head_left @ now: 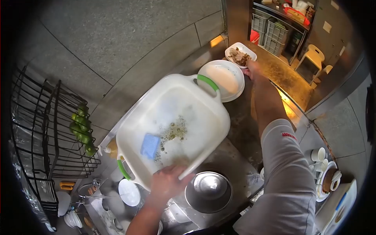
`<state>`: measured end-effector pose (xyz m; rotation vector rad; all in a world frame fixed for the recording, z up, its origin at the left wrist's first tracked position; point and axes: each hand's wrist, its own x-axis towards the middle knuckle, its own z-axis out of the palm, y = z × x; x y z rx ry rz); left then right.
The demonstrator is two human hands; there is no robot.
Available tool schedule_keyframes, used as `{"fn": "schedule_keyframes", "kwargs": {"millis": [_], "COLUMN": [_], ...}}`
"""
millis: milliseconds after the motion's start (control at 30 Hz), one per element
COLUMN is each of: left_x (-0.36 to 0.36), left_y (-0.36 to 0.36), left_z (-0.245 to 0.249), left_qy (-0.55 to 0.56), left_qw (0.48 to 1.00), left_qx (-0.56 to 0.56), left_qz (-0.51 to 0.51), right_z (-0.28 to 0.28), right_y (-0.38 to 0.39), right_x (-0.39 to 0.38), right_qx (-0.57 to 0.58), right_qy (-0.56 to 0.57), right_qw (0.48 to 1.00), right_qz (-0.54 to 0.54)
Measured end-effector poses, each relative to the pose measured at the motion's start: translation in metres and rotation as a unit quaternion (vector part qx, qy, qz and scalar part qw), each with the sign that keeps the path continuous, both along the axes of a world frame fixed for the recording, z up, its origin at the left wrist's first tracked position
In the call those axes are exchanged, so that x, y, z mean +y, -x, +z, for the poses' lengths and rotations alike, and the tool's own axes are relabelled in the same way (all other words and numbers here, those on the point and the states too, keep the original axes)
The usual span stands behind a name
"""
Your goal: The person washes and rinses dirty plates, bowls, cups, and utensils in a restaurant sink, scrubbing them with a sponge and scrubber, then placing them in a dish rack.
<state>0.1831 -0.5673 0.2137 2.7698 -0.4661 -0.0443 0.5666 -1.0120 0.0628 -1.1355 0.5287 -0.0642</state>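
Observation:
A large white plastic basin [213, 135] with green handles holds soapy, foamy water with brownish bubbles. A blue sponge [150, 145] floats in it. My left hand [170, 181] is hooked over the basin's near rim, its fingers inside and slightly blurred, the thumb outside. Stretched far forward, my right hand [252, 71] grips the edge of a white rectangular dish [230, 49] with food scraps [239, 57] on it. Just beside that hand, a round white bowl [223, 80] with cloudy liquid touches the basin's far end.
A metal bowl [208, 192] stands near me, with a white plate [129, 192] to its left. Green fruit [81, 127] sits in a black wire rack [49, 133] at left. Cups [319, 156] and dishes crowd the right. A yellow chair [313, 56] stands beyond the counter.

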Motion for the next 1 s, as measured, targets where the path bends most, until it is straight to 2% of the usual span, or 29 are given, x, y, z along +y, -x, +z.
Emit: {"fn": "schedule_keyframes", "kwargs": {"millis": [100,167,200,233,267,333,367,433,467,500,533,567,600,633,700,733,800,833,867,900,933,1000], "left_x": [-0.003,-0.001,0.000,-0.001,-0.007,-0.003,-0.002,0.003,0.002,-0.011,-0.033,-0.054,-0.071,-0.079,-0.087,-0.088,-0.082,-0.075,-0.072,-0.069,-0.068,-0.083], "left_y": [-0.001,-0.001,0.000,0.002,0.005,0.007,0.009,0.013,0.028,0.059,0.104,0.150,0.191,0.222,0.248,0.258,0.293,0.307,0.321,0.329,0.335,0.343], "left_z": [0.000,0.001,0.000,0.002,0.011,0.004,0.006,0.010,0.009,0.016,0.027,0.041,0.050,0.053,0.023,-0.013,-0.060,-0.080,-0.109,-0.138,-0.160,-0.185], "left_qy": [0.002,0.005,-0.004,-0.011,0.002,0.010,0.012,0.116,0.175,0.350,0.505,0.618,0.662,0.677,0.614,0.609,0.587,0.568,0.564,0.512,0.456,0.452], "left_qw": [1.000,0.999,0.999,0.999,0.999,0.992,0.991,0.950,0.924,0.907,0.854,0.775,0.706,0.616,0.485,0.426,0.437,0.448,0.452,0.518,0.581,0.608], "left_qx": [-0.007,-0.010,-0.013,-0.018,-0.033,-0.115,-0.119,-0.252,-0.299,-0.191,-0.064,0.075,0.242,0.403,0.621,0.669,0.681,0.690,0.690,0.683,0.672,0.649], "left_qz": [-0.016,-0.035,-0.037,-0.040,-0.035,-0.057,-0.059,-0.146,-0.161,-0.137,-0.105,-0.108,-0.068,-0.017,0.027,-0.001,0.018,0.019,0.032,0.044,0.055,0.070], "right_z": [0.020,0.038,0.046,0.054,0.084,0.131,0.155,0.222,0.233,0.242,0.262,0.254,0.245,0.230,0.228,0.211,0.174,0.156,0.135,0.123,0.124,0.080], "right_y": [0.036,0.074,0.091,0.114,0.147,0.214,0.252,0.351,0.395,0.439,0.491,0.535,0.574,0.613,0.682,0.710,0.763,0.780,0.799,0.816,0.826,0.843], "right_x": [0.004,-0.002,-0.014,-0.026,-0.030,-0.034,-0.033,-0.003,0.005,0.013,0.037,0.041,0.045,0.058,0.102,0.116,0.143,0.152,0.160,0.172,0.183,0.187], "right_qx": [-0.007,-0.058,-0.095,-0.092,-0.093,-0.097,-0.070,-0.019,0.008,0.034,0.056,0.069,0.082,0.094,0.123,0.145,0.191,0.216,0.172,0.119,0.014,-0.126], "right_qy": [0.007,0.037,0.044,0.050,0.102,0.186,0.214,0.270,0.288,0.304,0.318,0.309,0.299,0.245,0.286,0.300,0.237,0.253,0.451,0.630,0.706,0.651], "right_qw": [0.999,0.996,0.994,0.994,0.990,0.977,0.972,0.957,0.951,0.944,0.937,0.938,0.938,0.952,0.926,0.920,0.930,0.921,0.858,0.755,0.704,0.725], "right_qz": [-0.043,-0.061,-0.020,-0.036,0.002,0.039,0.067,0.101,0.114,0.122,0.136,0.142,0.155,0.159,0.213,0.207,0.205,0.202,0.175,0.134,0.079,0.186]}}
